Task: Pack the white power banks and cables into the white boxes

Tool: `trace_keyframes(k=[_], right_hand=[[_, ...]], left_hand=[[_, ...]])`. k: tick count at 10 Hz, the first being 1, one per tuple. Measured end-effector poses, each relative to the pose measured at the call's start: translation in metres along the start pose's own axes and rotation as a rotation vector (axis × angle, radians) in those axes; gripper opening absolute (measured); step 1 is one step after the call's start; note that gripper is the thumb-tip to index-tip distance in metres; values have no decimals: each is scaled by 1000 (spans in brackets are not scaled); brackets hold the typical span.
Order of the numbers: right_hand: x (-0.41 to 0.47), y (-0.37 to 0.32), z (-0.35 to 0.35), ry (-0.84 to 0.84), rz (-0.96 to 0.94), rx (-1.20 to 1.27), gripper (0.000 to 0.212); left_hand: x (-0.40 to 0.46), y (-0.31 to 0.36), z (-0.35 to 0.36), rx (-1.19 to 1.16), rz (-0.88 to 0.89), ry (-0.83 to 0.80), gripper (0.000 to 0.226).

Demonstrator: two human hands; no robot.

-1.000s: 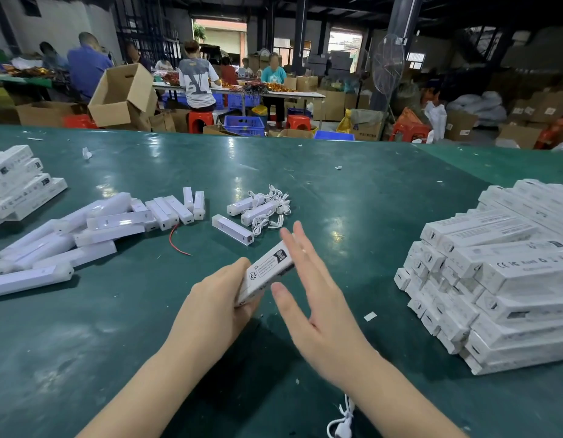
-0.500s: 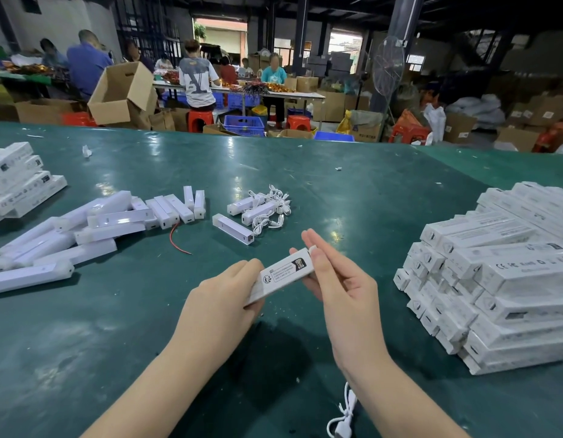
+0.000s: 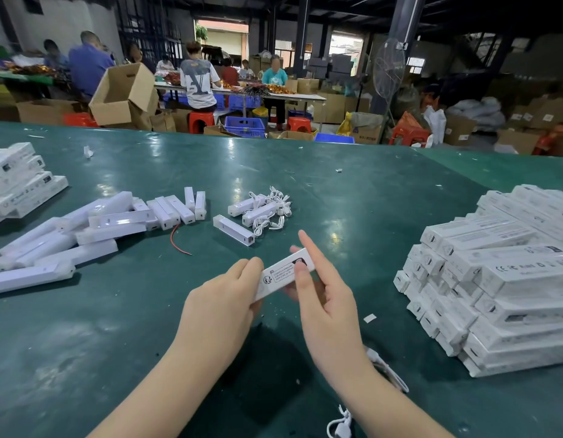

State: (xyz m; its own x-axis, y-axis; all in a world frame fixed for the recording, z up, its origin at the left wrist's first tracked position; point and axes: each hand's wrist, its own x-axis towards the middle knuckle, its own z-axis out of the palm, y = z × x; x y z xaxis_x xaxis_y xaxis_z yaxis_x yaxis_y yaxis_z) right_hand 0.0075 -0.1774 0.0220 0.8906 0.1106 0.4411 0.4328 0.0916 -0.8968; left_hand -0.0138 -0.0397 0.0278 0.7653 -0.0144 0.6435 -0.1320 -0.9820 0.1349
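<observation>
The left hand [image 3: 221, 306] grips the near end of a white box [image 3: 284, 274], fingers curled round it from the left, while the right hand [image 3: 329, 306] pinches the far half with its thumb on the printed face and its forefinger standing up straight past the far end. The box is held just above the worktop [image 3: 352, 197], tilted so the far end sits higher. That end looks closed, though the thumb hides part of it, so I cannot tell for sure whether the flap is fully tucked.

If this is the closing step, the sound way is to keep the left hand steady as an anchor and let the right forefinger run down over the end flap, pressing until it seats flush, without squeezing the thin card sides inward. After that the box belongs with the stack of packed boxes [image 3: 501, 286] on the right, laid flat and parallel to its neighbours so the pile does not slide.

Further out, loose power banks [image 3: 234, 229] lie just beyond the hands with a tangle of white cables [image 3: 273, 210] touching them on the far side. To the left is a spread of open boxes [image 3: 84, 235], with a stray red wire [image 3: 175, 241] near them. Another cable [image 3: 340, 422] lies at the near edge, under the right forearm.
</observation>
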Motion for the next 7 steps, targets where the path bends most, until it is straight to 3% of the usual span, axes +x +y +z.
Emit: trace_keyframes(k=[1, 2, 3, 4, 5, 7], right_hand=[[8, -4, -3, 42, 80, 172, 36], [20, -6, -15, 179, 170, 377, 36], [25, -4, -19, 185, 234, 472, 36], [24, 1, -17, 111, 322, 487, 40], [28, 5, -22, 60, 407, 517, 42], [30, -4, -28, 142, 389, 91, 69]], left_hand=[[2, 3, -4, -16, -29, 66, 29], [8, -2, -14, -253, -145, 184, 40], [8, 0, -19, -812, -272, 185, 46], [5, 7, -19, -969, -226, 181, 53], [3, 5, -12, -984, -170, 102, 59], [5, -8, 5, -692, -151, -120, 29]])
